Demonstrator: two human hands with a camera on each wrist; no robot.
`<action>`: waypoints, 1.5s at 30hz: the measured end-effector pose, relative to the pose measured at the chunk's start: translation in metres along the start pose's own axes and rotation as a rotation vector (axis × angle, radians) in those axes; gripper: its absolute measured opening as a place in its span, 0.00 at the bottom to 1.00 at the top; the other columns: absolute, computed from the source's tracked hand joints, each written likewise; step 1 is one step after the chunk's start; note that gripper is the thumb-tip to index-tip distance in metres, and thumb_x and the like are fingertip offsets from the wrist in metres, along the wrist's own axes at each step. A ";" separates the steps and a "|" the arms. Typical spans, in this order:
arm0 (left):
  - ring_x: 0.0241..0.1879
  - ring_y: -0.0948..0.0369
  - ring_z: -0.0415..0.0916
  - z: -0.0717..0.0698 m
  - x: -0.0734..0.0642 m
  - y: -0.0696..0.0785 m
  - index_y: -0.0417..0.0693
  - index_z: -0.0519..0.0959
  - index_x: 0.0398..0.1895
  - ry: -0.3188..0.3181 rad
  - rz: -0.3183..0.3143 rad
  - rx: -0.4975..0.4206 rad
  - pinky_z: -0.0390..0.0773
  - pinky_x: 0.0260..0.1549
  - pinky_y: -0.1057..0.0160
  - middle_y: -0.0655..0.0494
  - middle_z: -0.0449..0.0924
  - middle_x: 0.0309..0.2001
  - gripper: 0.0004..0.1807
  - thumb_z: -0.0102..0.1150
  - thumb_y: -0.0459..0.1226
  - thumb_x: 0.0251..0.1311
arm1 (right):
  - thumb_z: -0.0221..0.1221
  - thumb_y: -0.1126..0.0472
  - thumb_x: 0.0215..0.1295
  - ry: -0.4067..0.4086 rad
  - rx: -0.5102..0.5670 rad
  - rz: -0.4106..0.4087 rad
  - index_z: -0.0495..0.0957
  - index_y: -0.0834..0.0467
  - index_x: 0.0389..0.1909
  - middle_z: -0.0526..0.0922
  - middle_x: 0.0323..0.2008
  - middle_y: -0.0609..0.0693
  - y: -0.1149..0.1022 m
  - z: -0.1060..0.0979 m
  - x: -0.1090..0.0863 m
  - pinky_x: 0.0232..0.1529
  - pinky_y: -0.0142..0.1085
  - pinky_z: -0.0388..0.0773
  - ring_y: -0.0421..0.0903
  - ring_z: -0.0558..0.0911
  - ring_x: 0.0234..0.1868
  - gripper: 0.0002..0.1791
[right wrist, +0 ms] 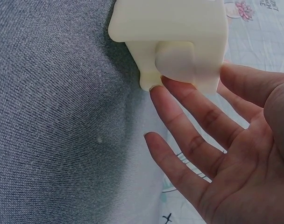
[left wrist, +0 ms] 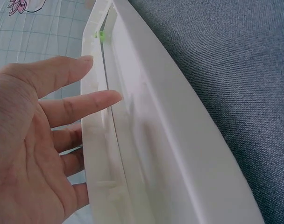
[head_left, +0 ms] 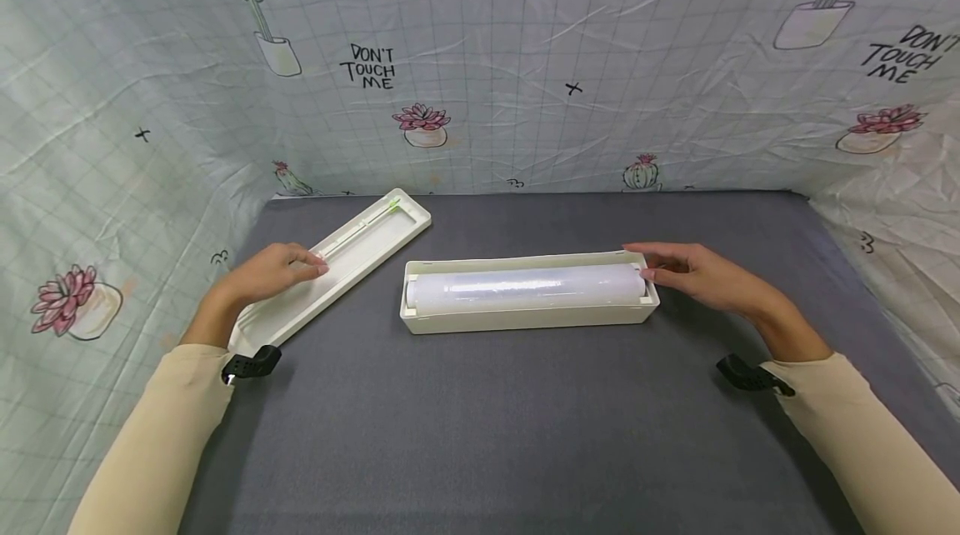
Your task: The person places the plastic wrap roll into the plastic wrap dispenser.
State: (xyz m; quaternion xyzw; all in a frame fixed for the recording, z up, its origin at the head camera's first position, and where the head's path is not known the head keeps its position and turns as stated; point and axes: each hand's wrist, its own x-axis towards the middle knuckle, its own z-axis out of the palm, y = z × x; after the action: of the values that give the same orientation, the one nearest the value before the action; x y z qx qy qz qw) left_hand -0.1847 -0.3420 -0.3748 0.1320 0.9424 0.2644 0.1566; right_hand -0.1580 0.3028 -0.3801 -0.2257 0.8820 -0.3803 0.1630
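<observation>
A long white cling-film dispenser box (head_left: 525, 321) lies across the middle of the grey surface. Inside it rests a shiny roll of cling film (head_left: 525, 289). At its right end is my right hand (head_left: 708, 275), with fingertips touching or very near the end wall; the right wrist view shows those fingers loosely extended below the box end (right wrist: 179, 21). To the left, the dispenser's lid (head_left: 390, 231) lies slanted with its hollow side up. A green slider (left wrist: 100, 35) sits on its cutter rail. My left hand (head_left: 273, 275) hovers over or lightly touches the lid's edge, fingers relaxed.
The grey cloth-covered table (head_left: 480, 427) spreads out in front of the box. Behind and at both sides hangs a pale printed curtain (head_left: 510, 60) that meets the table's edges. Black straps (head_left: 253, 362) circle both wrists.
</observation>
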 end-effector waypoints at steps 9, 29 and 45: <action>0.63 0.38 0.70 -0.002 0.000 0.003 0.33 0.82 0.55 0.009 0.031 0.017 0.66 0.63 0.39 0.34 0.79 0.58 0.20 0.56 0.41 0.73 | 0.55 0.57 0.78 0.006 0.000 -0.003 0.68 0.54 0.74 0.83 0.54 0.54 -0.003 -0.001 0.000 0.46 0.33 0.77 0.45 0.80 0.51 0.27; 0.48 0.44 0.76 0.000 0.001 -0.011 0.27 0.68 0.65 0.067 0.017 0.034 0.73 0.46 0.54 0.34 0.79 0.48 0.31 0.66 0.27 0.59 | 0.55 0.57 0.78 0.001 0.013 0.017 0.67 0.53 0.75 0.82 0.56 0.55 -0.003 -0.004 0.001 0.47 0.33 0.76 0.47 0.79 0.53 0.27; 0.50 0.39 0.78 -0.005 0.001 -0.005 0.25 0.78 0.57 0.091 0.111 0.181 0.74 0.50 0.41 0.32 0.81 0.48 0.22 0.62 0.24 0.58 | 0.55 0.55 0.78 -0.007 0.008 0.013 0.67 0.49 0.75 0.82 0.56 0.54 0.003 -0.002 0.004 0.47 0.34 0.77 0.46 0.79 0.52 0.27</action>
State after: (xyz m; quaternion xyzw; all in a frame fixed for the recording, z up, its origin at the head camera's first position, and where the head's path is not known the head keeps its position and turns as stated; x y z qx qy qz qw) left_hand -0.1885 -0.3484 -0.3737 0.1855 0.9598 0.1920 0.0863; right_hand -0.1632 0.3040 -0.3813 -0.2207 0.8814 -0.3818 0.1695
